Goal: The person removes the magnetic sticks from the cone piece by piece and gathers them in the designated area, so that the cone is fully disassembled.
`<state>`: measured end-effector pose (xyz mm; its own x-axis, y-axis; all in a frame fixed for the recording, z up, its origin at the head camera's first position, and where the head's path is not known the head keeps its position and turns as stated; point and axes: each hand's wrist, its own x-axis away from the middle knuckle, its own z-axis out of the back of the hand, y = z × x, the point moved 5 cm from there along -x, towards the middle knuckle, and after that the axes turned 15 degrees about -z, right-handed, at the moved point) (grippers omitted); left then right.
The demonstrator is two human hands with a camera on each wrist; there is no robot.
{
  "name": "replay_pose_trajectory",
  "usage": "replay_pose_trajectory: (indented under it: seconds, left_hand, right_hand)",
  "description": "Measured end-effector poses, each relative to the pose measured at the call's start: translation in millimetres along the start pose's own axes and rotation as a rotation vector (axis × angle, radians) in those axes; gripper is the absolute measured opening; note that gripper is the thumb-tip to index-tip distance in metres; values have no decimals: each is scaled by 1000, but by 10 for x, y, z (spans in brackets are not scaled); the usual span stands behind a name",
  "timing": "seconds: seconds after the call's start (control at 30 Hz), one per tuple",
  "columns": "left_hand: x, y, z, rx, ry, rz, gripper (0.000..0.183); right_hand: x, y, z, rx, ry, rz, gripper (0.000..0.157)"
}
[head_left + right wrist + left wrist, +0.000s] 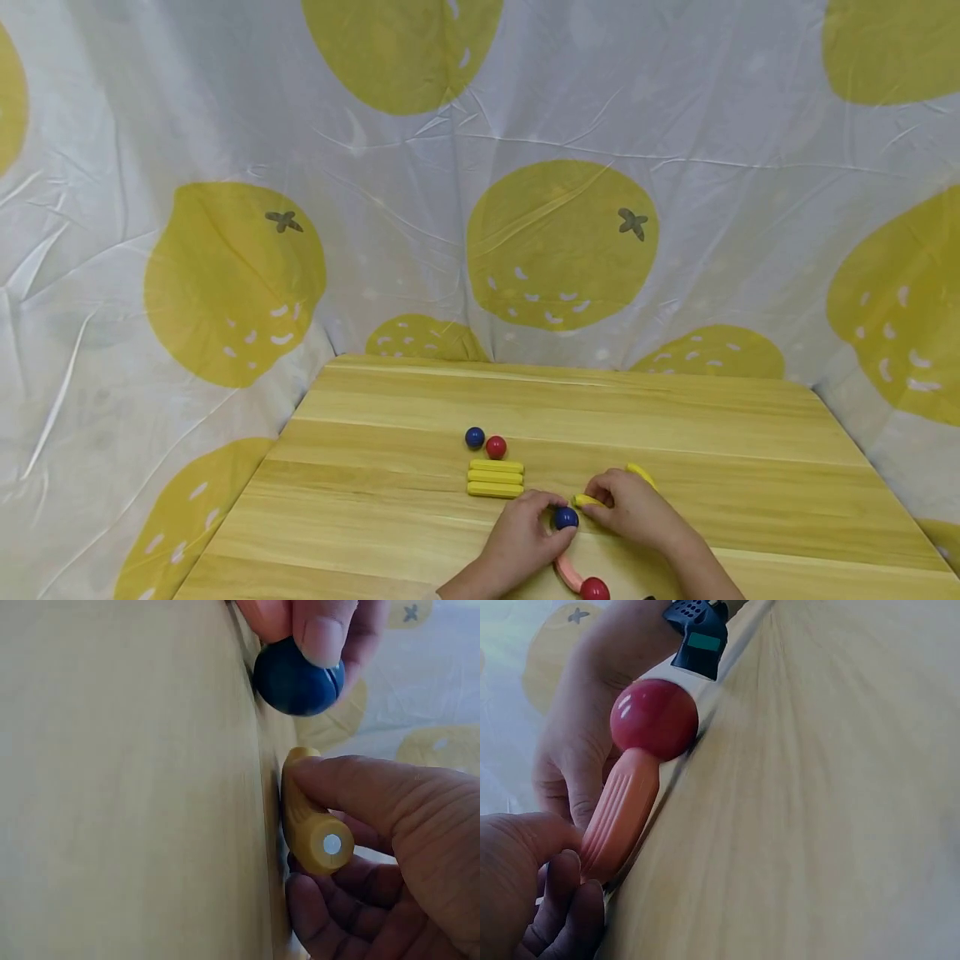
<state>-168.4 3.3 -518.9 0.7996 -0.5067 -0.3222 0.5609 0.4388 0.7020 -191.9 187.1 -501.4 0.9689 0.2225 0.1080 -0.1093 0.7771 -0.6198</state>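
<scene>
My left hand [521, 537] pinches a glossy blue ball [566, 518] between thumb and fingers at the table's near middle. An orange-pink curved stick [622, 814] runs from beside that ball to a red ball [654, 720], which touches its other end. In the left wrist view the blue ball is hidden. My right hand [633, 510] holds a short yellow stick [322, 836] between thumb and fingers, just right of the blue ball and apart from it. A pale round disc shows in the stick's end in the right wrist view.
Three yellow straight sticks [496, 479] lie side by side left of the hands. Behind them sit another blue ball [475, 437] and another red ball [496, 447]. A yellow curved stick [642, 476] lies behind my right hand. Lemon-print cloth [405, 208] hangs around the wooden table [360, 467].
</scene>
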Motion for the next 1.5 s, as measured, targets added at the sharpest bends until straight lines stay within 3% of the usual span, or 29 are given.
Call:
replay_pose_trajectory:
  seconds: [0.17, 0.4, 0.57, 0.77, 1.17, 1.5]
  left_hand:
    - [5, 3, -11, 42, -5, 14, 30]
    - [13, -4, -18, 66, -19, 29, 28]
    - [22, 1, -14, 68, -20, 24, 28]
    - [26, 2, -12, 74, -19, 24, 29]
    - [22, 5, -27, 82, -49, 18, 28]
    - [26, 19, -17, 73, -44, 19, 31]
  right_hand:
    - [7, 24, 88, 28, 74, -108, 14]
    - [24, 180, 400, -35, 171, -288, 16]
    - [62, 342, 584, -8, 222, -337, 27]
    - [87, 520, 677, 32, 239, -405, 29]
    - [72, 670, 615, 30, 192, -451, 25]
    - [58, 660, 600, 48, 176, -455, 40]
